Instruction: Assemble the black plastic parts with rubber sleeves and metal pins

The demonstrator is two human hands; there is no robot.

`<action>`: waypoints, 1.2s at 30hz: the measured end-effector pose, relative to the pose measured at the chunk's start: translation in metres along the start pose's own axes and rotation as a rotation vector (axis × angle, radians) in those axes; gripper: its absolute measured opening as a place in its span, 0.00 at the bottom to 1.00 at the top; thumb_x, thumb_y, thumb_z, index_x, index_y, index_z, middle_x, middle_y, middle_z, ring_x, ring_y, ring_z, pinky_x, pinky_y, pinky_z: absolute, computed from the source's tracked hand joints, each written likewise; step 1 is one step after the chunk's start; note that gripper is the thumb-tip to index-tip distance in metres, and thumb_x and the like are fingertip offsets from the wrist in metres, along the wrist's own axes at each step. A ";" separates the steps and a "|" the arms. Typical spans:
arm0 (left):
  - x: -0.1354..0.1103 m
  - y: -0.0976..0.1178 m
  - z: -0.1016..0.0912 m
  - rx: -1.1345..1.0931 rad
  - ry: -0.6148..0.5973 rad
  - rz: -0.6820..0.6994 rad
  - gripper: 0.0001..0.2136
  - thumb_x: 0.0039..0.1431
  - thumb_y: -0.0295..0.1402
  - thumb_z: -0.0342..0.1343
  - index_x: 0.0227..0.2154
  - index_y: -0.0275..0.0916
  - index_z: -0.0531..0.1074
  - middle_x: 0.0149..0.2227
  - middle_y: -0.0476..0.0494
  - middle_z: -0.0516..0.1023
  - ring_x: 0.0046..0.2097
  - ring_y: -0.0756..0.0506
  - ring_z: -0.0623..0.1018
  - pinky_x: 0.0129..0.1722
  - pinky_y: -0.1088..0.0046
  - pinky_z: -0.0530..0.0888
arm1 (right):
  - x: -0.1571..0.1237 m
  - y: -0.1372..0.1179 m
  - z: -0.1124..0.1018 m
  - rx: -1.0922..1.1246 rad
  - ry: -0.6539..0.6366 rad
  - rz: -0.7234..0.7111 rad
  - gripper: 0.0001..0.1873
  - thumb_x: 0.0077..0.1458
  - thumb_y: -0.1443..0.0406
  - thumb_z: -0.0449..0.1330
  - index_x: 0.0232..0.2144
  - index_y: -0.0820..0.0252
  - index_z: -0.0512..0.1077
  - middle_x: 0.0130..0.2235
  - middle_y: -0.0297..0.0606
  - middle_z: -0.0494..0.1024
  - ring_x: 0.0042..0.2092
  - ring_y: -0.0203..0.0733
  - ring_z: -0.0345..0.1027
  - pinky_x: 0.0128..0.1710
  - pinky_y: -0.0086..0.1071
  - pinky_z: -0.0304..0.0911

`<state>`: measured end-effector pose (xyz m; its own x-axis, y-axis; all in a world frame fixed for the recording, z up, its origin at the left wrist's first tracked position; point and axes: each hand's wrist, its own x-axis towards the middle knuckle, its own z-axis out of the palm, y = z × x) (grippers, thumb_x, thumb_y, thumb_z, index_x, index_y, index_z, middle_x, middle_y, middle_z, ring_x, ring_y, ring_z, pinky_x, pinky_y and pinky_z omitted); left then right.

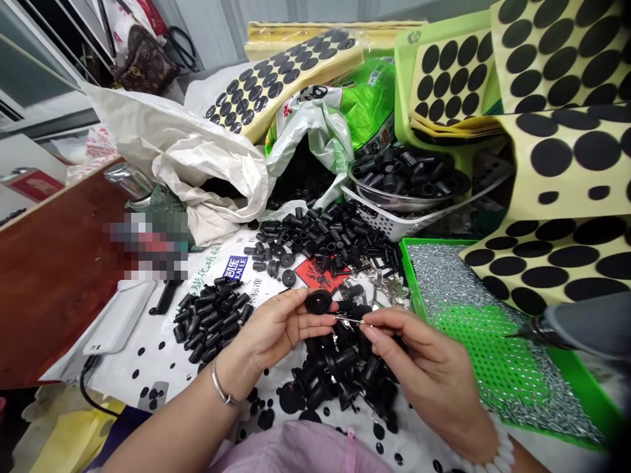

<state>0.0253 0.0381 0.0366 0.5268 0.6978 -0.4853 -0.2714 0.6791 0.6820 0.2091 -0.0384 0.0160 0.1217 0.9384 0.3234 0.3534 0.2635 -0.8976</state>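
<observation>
My left hand [276, 326] grips a round black plastic part [319, 300] between thumb and fingers, its ringed face turned up. A small thin metal piece [349, 320] is pinched between the thumb and forefinger of my right hand [428, 361]; its far end reaches the fingertips of my left hand. Under both hands lies a heap of black plastic parts [340, 368]. Just beyond are flat metal pieces [382, 286] and a larger pile of short black tubular parts [325, 230]. A separate pile of black cylinders [211, 315] sits left of my left hand.
A green tray [408, 263] of small silvery screws lies right, with a pointed powered tool [552, 328] above it. Sheets of black round stickers [566, 157] stand behind. A white basket [389, 223] supports a bowl of black parts. At left are a white power bank [121, 315] and cable.
</observation>
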 end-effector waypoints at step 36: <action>-0.011 -0.039 -0.006 1.353 0.127 0.933 0.22 0.54 0.27 0.54 0.52 0.41 0.58 0.46 0.40 0.68 0.47 0.45 0.70 0.47 0.68 0.70 | -0.005 -0.010 0.007 -0.323 -0.101 -0.307 0.08 0.52 0.71 0.54 0.36 0.58 0.68 0.34 0.37 0.76 0.36 0.37 0.71 0.35 0.31 0.69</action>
<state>0.0251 0.0058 0.0122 0.5114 0.7856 0.3483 0.4548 -0.5913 0.6660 0.1986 -0.0440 0.0217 -0.1195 0.8492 0.5144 0.6320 0.4647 -0.6202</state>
